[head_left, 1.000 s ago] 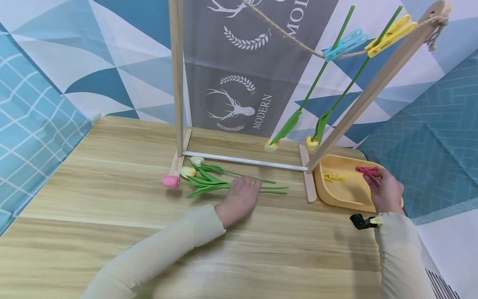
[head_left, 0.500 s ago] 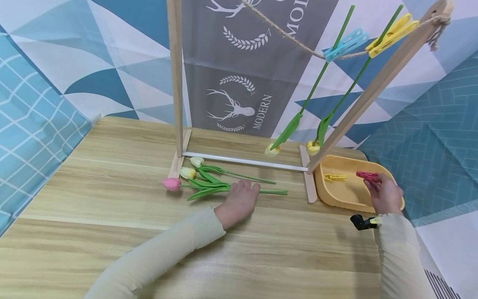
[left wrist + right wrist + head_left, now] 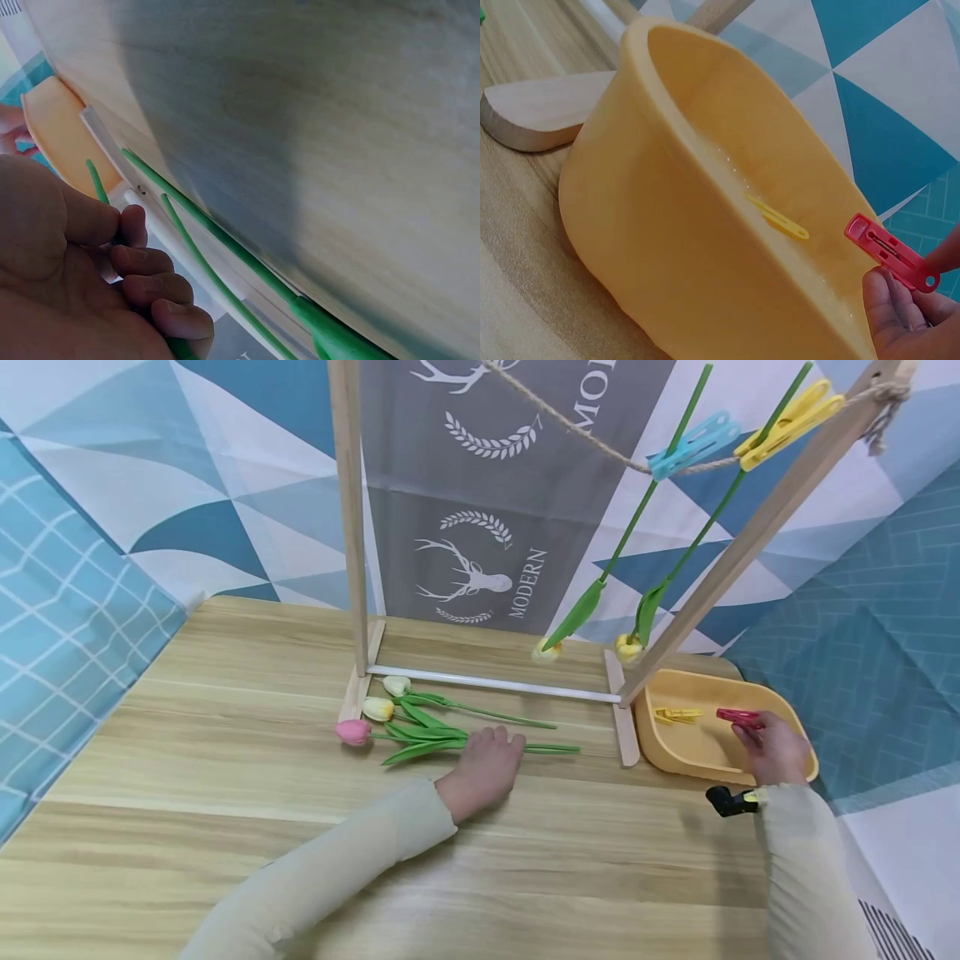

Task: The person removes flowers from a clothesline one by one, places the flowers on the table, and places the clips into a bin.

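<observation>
My left hand (image 3: 489, 764) pinches a green stem, which shows between thumb and fingers in the left wrist view; it appears to belong to the pink tulip (image 3: 353, 732). Right beside it on the wooden table lie a yellow-white tulip (image 3: 378, 708) and a white tulip (image 3: 396, 685), their stems pointing right. My right hand (image 3: 778, 750) holds a red clothespin (image 3: 891, 251) between thumb and fingers, above the yellow-orange bin (image 3: 720, 770). Inside that bin rests a yellow clothespin (image 3: 677, 716).
A wooden frame (image 3: 750, 543) with a white bottom bar (image 3: 495, 682) stands at the back. From its rope (image 3: 570, 425) two tulips hang head down, clipped by a blue clothespin (image 3: 693, 445) and a yellow clothespin (image 3: 789, 427). Patterned cloth backs the table.
The pink tulip has slid slightly to the right along with the left hand. The right hand keeps the red clothespin over the bin, nearly still.
</observation>
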`<state>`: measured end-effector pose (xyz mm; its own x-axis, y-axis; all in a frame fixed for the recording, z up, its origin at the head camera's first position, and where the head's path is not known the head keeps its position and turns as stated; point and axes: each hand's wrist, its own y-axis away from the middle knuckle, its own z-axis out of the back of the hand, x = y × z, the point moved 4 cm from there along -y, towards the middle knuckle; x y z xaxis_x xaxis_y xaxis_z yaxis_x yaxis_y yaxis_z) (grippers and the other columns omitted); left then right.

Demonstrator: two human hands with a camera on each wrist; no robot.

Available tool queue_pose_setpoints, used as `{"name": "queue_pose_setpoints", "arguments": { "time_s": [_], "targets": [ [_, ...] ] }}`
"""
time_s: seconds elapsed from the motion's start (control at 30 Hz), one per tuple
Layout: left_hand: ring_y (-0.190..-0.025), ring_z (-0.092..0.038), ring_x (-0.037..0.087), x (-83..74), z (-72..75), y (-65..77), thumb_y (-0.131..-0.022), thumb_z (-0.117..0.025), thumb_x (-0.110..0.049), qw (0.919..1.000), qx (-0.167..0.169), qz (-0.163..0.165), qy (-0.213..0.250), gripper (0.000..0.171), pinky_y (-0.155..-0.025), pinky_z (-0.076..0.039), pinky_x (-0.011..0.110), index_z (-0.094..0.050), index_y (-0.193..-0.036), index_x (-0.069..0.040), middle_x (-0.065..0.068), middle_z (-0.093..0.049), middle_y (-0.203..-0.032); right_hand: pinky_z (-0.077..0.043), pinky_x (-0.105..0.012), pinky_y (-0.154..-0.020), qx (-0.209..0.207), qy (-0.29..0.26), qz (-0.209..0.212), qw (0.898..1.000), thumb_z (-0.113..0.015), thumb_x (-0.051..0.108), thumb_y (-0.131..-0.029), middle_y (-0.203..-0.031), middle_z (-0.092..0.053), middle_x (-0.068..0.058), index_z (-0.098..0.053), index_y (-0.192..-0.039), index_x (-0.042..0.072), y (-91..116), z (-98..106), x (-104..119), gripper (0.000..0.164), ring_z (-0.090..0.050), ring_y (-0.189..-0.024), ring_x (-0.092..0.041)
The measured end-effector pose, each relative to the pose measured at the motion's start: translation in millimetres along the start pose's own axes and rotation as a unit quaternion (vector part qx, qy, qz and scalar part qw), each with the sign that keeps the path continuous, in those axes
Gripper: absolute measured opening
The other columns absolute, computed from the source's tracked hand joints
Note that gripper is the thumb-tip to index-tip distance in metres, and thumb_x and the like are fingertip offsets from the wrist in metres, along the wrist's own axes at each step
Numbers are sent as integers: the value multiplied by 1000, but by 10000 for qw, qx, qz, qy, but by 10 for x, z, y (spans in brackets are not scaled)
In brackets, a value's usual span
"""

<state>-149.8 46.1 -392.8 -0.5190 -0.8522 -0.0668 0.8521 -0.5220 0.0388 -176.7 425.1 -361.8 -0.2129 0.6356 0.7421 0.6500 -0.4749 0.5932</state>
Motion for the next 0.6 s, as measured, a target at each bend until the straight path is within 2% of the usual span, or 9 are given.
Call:
{"name": "queue_pose_setpoints", "arguments": {
  "time_s": [0.27, 0.47, 0.6],
  "targets": [
    [-79, -50, 20, 6, -34, 7, -89, -49, -7, 9998, 145, 83, 58, 15, -67, -40, 31, -49, -104, -9, 7, -52, -88, -55, -21, -73, -13, 666, -182, 9976, -59, 11, -89, -80, -60, 2, -54, -104, 20, -64, -20, -1, 18, -62, -78, -10],
    [-79, -48, 20, 18, -80, -5, -88, -51, -6, 9998, 154, 40, 145, 16, -67, -38, 31, -49, -104, -9, 8, -52, -88, -55, -20, -67, -452, 1249, -300, 9907, -57, 13, -89, -103, -50, 7, -46, -104, 23, -99, -20, 1, 21, -59, -76, -7],
    [-80, -49, 21, 21, -102, -7, -88, -51, -6, 9997, 159, 50, 162, 17, -68, -39, 32, -49, -104, -9, 8, -53, -90, -54, -20, -72, -622, 1623, -415, 9839, -57, 13, -89, -110, -47, 9, -45, -106, 27, -115, -24, -12, 25, -59, -79, -6]
  ]
}}
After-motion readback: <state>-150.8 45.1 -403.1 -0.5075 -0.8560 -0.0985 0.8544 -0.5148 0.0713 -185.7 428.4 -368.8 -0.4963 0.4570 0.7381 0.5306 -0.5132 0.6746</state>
